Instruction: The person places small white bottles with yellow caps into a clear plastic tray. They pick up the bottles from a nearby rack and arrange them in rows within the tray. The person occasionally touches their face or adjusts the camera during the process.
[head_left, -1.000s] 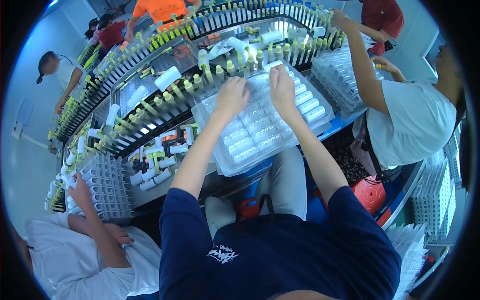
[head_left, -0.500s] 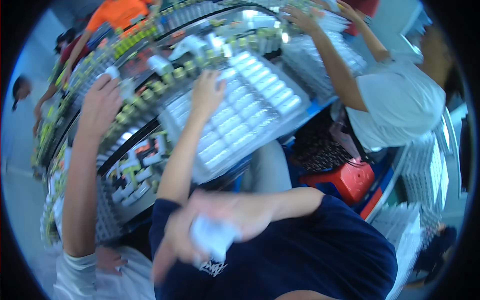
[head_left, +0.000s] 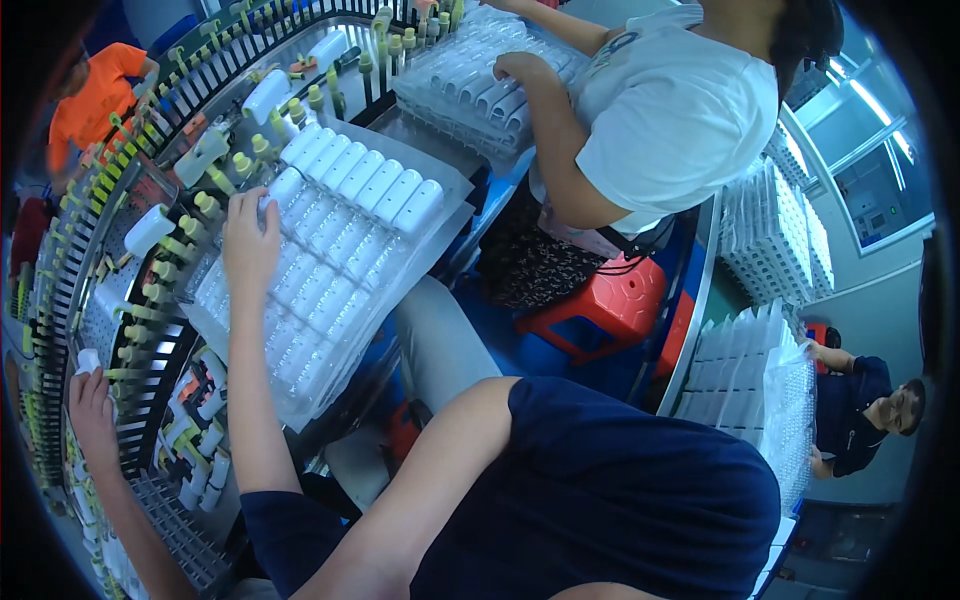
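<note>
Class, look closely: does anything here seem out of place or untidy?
Yes: at lower left, loose parts lie jumbled, some across others, unlike the white pieces set in a neat row in the tray.

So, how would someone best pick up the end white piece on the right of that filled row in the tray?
Probably from above, pinching the white piece by its two short ends. It lies flat and is longer than wide, and the neighbouring piece crowds its left long side. Its right side faces the tray edge.
</note>
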